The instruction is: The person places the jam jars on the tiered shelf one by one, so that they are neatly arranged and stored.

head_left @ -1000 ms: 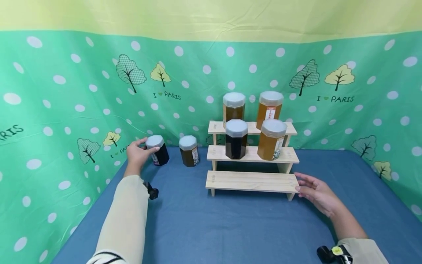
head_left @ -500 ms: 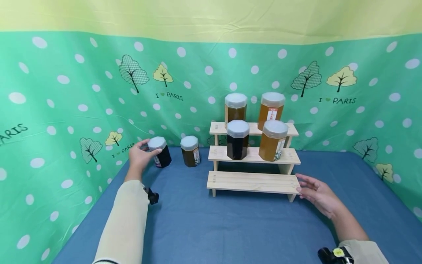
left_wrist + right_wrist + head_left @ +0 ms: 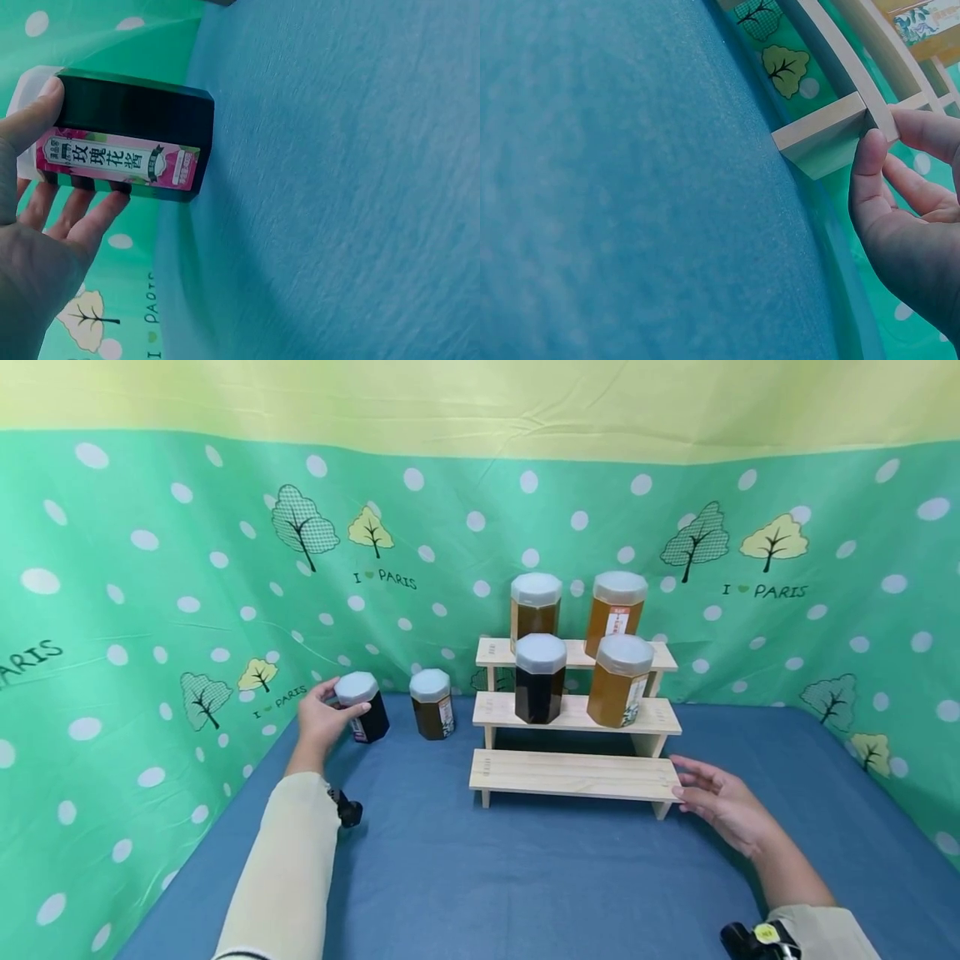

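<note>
At the left, my left hand holds a dark jar with a white octagonal lid, thumb on one side and fingers on the other. The left wrist view shows its pink label and the thumb at the lid. A brown jar stands just to the right of it on the blue cloth. My right hand pinches the right end of the lowest step of a three-step wooden shelf. In the right wrist view, thumb and forefinger meet at the corner of that board.
The middle step carries a dark jar and an amber jar. On the top step stand a brown jar and an amber jar with a red-and-white label. A green patterned curtain hangs behind the blue cloth.
The view shifts slightly between frames. My left hand keeps its hold on the dark jar, and my right hand stays at the shelf's end.
</note>
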{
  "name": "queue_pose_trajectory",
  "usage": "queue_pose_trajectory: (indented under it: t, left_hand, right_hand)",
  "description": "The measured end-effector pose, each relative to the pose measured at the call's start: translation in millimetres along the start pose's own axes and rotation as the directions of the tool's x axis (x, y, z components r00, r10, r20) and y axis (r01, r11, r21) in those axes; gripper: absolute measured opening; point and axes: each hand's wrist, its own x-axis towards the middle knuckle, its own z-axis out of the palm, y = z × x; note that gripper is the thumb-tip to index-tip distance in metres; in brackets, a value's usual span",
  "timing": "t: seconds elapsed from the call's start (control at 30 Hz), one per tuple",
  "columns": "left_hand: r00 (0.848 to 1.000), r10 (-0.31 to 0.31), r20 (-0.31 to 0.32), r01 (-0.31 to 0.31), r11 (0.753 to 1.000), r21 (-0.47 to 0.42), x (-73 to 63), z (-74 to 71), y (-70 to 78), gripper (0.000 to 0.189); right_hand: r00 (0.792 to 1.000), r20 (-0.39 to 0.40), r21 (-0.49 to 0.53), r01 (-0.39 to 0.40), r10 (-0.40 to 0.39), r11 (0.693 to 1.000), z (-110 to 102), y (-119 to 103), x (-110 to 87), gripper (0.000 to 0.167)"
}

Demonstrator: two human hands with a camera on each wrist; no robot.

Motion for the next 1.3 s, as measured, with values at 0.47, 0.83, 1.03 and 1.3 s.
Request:
queue_pose_trajectory:
  t: [0.47,0.83,1.03,1.3]
  left_hand:
    - [0.998,0.007,-0.061,-0.009,0.999,-0.036,-19.8,5.7,-3.8,0.079]
    - [0.998,0.018,-0.059,-0.02,0.999,-0.029,-34.2,2.5,-4.7,0.08]
    - [0.998,0.032,-0.048,-0.033,0.999,-0.015,-46.9,1.5,-0.6,0.077]
    - [0.999,0.04,-0.032,-0.043,0.996,-0.074,-63.3,-0.6,7.2,0.077]
  right_hand:
    - [1.0,-0.005,0.01,-0.011,0.011,1.0,4.4,1.2,0.9,0.073]
    - [1.0,-0.007,0.004,-0.012,0.012,1.0,4.7,1.9,0.6,0.073]
    - [1.0,-0.003,0.01,-0.008,0.008,1.0,3.3,1.3,-0.8,0.073]
    - [1.0,-0.008,0.006,-0.013,0.013,1.0,2.2,-0.7,-0.3,0.073]
